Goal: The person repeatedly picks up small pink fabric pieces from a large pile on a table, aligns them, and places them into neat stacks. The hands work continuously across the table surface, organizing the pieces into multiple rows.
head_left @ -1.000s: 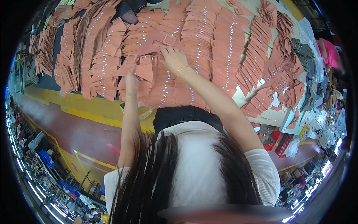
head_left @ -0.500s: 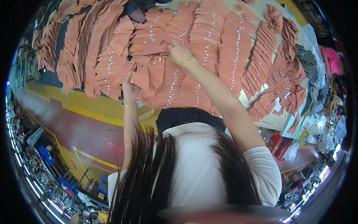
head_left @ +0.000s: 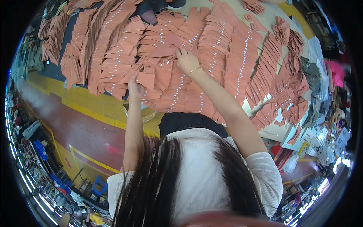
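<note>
Overlapping rows of thin coral cut pieces [head_left: 215,45], fabric or leather, carry small white stickers. At the near left edge of the layout, my left hand [head_left: 135,89] grips the edge of a small stack of coral cut pieces [head_left: 146,80] with squarish cut-outs; its fingertips are partly hidden. Farther right, my right hand [head_left: 187,61], with a thin gold bracelet, rests its extended, slightly parted fingers at the near edge of a wider coral piece [head_left: 164,46]. That piece lies across the rows and also has cut-outs.
A dark purple scrap [head_left: 149,17] lies at the far side. Looser coral pieces [head_left: 287,81] are heaped at the right of the pale table, beside clear plastic [head_left: 319,64] and a pink item [head_left: 335,73]. A yellow-marked red floor [head_left: 90,121] runs along the near left.
The view has shifted, so the table appears slightly farther right. My right hand has drawn back a little toward me from the wide piece. My left hand keeps its place at the stack.
</note>
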The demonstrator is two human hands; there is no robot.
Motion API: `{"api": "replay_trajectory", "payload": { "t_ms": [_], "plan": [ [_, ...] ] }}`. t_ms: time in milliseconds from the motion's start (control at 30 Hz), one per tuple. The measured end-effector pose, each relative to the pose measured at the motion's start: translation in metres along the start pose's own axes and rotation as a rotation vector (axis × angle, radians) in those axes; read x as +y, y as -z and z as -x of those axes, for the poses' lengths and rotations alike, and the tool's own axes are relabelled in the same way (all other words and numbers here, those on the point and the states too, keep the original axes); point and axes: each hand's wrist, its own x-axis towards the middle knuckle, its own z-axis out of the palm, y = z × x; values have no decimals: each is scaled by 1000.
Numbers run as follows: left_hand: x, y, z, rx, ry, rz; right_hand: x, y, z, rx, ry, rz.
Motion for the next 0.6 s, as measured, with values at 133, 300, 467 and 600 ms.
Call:
{"api": "replay_trajectory", "payload": {
  "t_ms": [133,300,467,600],
  "plan": [
    [-2,-3,2,25,-32,-18,12,-2,-13,-49,11,-52],
    [-3,-8,3,65,-35,-12,18,43,-46,-12,14,-168],
    [-5,-8,6,63,-66,5,-6,113,-68,167,20,-231],
    [-3,-8,6,30,-70,34,-63,107,-84,200,115,-25]
  ]
}}
